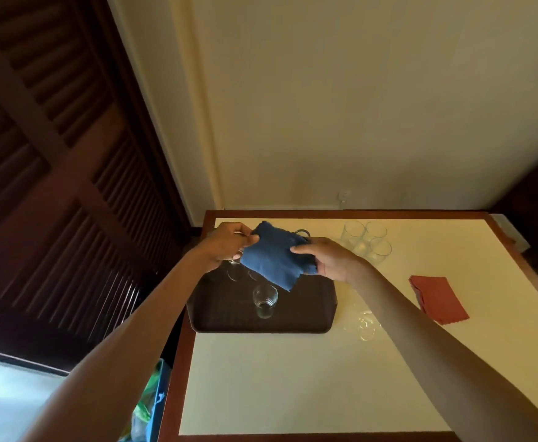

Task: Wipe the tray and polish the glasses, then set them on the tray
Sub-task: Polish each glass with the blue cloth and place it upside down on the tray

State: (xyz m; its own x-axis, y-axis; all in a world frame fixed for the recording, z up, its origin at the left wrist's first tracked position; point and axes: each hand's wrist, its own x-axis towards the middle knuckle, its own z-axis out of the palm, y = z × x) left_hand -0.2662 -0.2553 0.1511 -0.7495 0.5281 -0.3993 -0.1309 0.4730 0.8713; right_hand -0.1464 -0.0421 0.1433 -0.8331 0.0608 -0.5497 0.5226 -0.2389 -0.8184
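A dark brown tray (299, 317) lies on the left part of the cream table. Above it, both hands hold up a blue cloth (272, 258). My left hand (226, 247) pinches the cloth's left edge and my right hand (328, 258) grips its right side. A glass seems to be wrapped in the cloth; only a rim (302, 232) shows behind it. One clear glass (264, 299) stands on the tray, and others (239, 272) stand behind it, partly hidden by the cloth. Several clear glasses (368, 242) are grouped at the back of the table.
A folded red cloth (438, 298) lies on the right side of the table (293, 384). Another clear glass (368, 327) stands just right of the tray, under my right forearm. A dark louvred door fills the left; a coloured bag (152, 406) sits beside the table's left edge.
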